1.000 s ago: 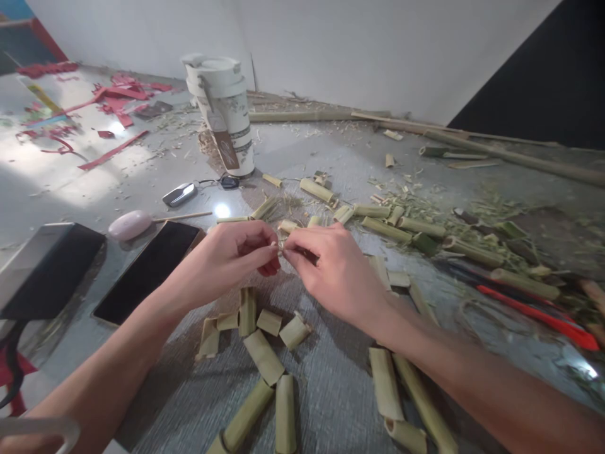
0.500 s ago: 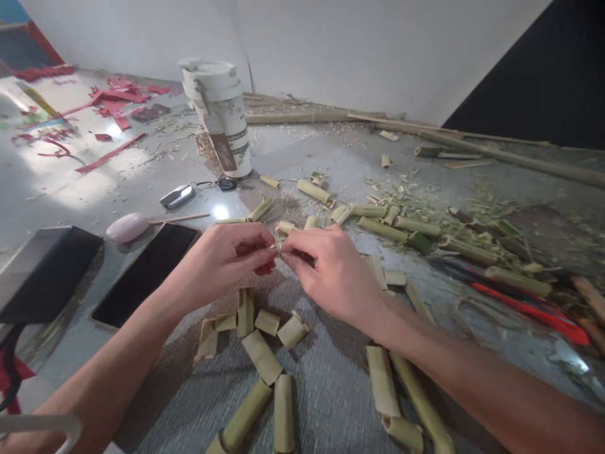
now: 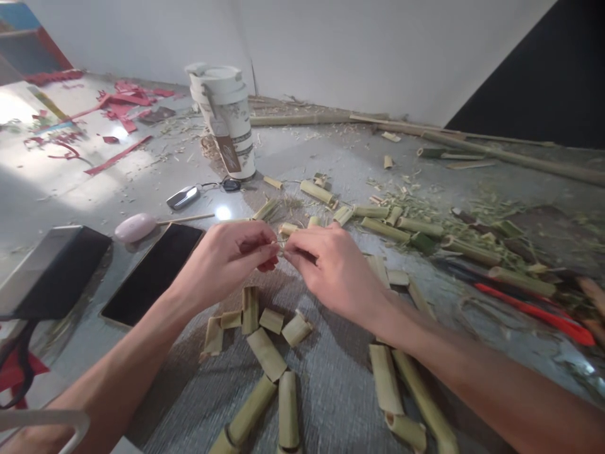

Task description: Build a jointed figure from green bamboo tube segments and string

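Observation:
My left hand and my right hand meet fingertip to fingertip above the middle of the table. Both are closed in a pinch. A tiny pale bit shows between the fingertips, too small to name. Below my hands lie short cut bamboo pieces, arranged end to end in a branching shape. More bamboo tubes lie beneath my right forearm. Just beyond my fingers are further bamboo pieces, some partly hidden by my hands.
Left of my hands lie a black phone, a dark box-shaped device, a pink oval object and a key fob. A white lidded tumbler stands behind. Red-handled tool, shavings and bamboo poles lie right and back.
The whole view has shifted slightly, so things on the table appear a little further right. My hands keep the same pinched pose, fingertips together.

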The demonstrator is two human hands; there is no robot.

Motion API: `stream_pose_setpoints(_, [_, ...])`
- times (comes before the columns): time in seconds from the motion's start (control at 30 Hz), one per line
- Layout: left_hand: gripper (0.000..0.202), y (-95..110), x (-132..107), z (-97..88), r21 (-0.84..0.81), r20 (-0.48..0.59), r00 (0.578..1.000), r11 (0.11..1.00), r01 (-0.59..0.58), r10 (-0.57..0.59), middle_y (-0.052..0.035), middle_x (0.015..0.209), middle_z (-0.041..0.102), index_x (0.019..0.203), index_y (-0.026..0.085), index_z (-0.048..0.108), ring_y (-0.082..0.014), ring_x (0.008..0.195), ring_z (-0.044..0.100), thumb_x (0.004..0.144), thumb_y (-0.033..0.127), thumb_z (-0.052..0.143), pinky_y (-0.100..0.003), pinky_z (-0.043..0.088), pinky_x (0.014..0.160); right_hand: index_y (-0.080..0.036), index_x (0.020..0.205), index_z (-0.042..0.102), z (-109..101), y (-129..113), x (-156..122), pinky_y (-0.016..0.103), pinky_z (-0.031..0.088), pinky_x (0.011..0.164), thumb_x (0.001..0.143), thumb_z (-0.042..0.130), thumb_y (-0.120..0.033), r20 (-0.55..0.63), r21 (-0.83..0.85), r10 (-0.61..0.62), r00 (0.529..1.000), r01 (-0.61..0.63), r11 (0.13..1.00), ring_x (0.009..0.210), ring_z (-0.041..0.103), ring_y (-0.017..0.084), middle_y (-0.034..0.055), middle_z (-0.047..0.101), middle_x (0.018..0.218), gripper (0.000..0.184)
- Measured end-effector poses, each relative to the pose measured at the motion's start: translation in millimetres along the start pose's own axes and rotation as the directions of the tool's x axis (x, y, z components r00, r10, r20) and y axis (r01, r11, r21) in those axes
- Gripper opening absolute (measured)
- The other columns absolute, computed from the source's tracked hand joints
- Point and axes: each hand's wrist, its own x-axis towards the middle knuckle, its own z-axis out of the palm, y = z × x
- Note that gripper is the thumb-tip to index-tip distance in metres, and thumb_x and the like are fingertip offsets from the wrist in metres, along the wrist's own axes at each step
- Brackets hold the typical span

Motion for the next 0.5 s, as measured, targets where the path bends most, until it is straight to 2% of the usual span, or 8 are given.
stream_pose_setpoints(0.23, [0.018,0.7,-1.2,0.4,0.056,-0.021,0.999,0.998,-0.028,0.029,-0.0004,0.076,0.073,0.087,0.018,0.072,-0.0138,0.071,0.069,0.099,0.028,0.066,-0.023,0.055,0.068,-0.02,0.079,0.067,0.8,1.3,0.0,0.032,0.034,0.076,0.099,0.06,-0.008,-0.01,-0.01,-0.004,1.0,0.004,1.0,0.069,0.053,0.014,-0.0023,0.069,0.074,0.025])
stream_pose_setpoints(0.3, [0.018,0.4,-0.1,1.6,0.03,-0.017,1.0,0.999,-0.014,0.015,-0.001,0.076,0.073,0.087,0.017,0.072,-0.014,0.072,0.07,0.099,0.029,0.067,-0.023,0.055,0.068,-0.02,0.078,0.067,0.5,0.8,0.1,0.032,0.034,0.075,0.099,0.06,-0.008,-0.006,0.002,0.007,1.0,-0.007,1.0,0.068,0.052,0.014,-0.0024,0.069,0.073,0.025])
stream_pose_setpoints(0.4, [0.019,-0.4,2.4,5.2,-0.151,0.036,0.997,0.986,0.066,-0.061,-0.0023,0.074,0.075,0.087,0.016,0.07,-0.0156,0.071,0.073,0.099,0.031,0.069,-0.024,0.059,0.068,-0.02,0.077,0.067,-1.4,-0.5,1.2,0.031,0.034,0.071,0.1,0.06,-0.009,0.008,0.033,0.05,0.999,-0.05,0.998,0.067,0.052,0.013,-0.0025,0.067,0.071,0.027])
stream_pose_setpoints(0.5, [0.02,-1.5,3.9,9.3,-0.39,0.078,0.988,0.908,0.152,-0.132,-0.003,0.074,0.076,0.086,0.016,0.07,-0.016,0.071,0.075,0.099,0.031,0.068,-0.024,0.061,0.068,-0.02,0.075,0.066,-4.9,-1.3,2.5,0.031,0.034,0.069,0.1,0.06,-0.011,0.009,0.043,0.096,0.995,-0.097,0.994,0.064,0.052,0.013,-0.0025,0.065,0.069,0.027])
